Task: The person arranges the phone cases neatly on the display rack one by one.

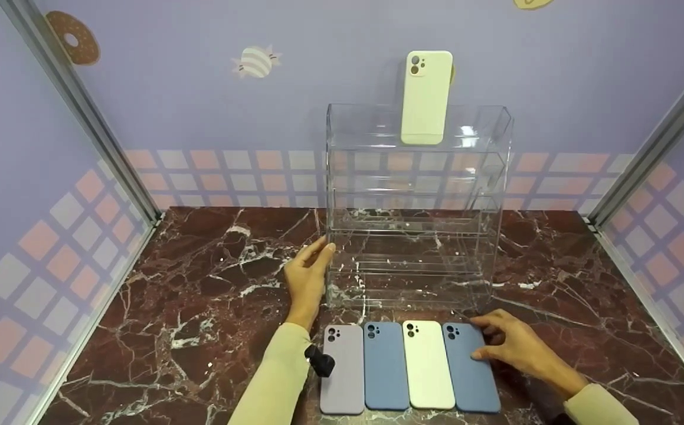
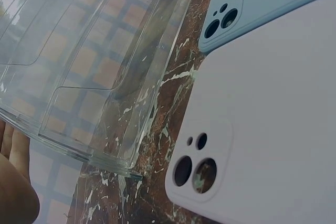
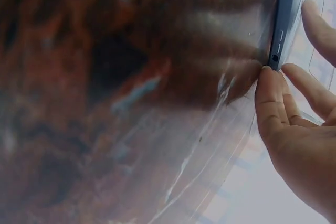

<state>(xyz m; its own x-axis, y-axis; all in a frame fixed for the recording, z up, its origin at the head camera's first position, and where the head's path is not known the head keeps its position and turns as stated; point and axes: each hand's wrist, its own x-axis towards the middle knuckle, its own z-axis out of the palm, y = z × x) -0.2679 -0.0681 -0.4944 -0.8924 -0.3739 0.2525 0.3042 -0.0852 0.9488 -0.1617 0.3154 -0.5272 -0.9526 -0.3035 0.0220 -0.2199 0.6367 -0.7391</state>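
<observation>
Four phone cases lie side by side on the marbled table: a greyish-lilac case (image 1: 343, 378), a blue case (image 1: 385, 372), a cream case (image 1: 430, 372) and another blue case (image 1: 473, 378) at the right end. My right hand (image 1: 513, 345) grips the top right corner of that last case, thumb over its face and fingertips at its edge, as the right wrist view also shows. Behind the row stands a clear tiered rack (image 1: 412, 233). Against its left side rests my left hand (image 1: 309, 277), fingers extended along the outer wall.
One more cream case (image 1: 426, 100) stands upright in the rack's top tier. The dark red marbled table (image 1: 212, 307) is enclosed by lilac panels (image 1: 200, 106) at the back and both sides. A small black device (image 1: 320, 361) sits at the left wrist, overlapping the lilac case.
</observation>
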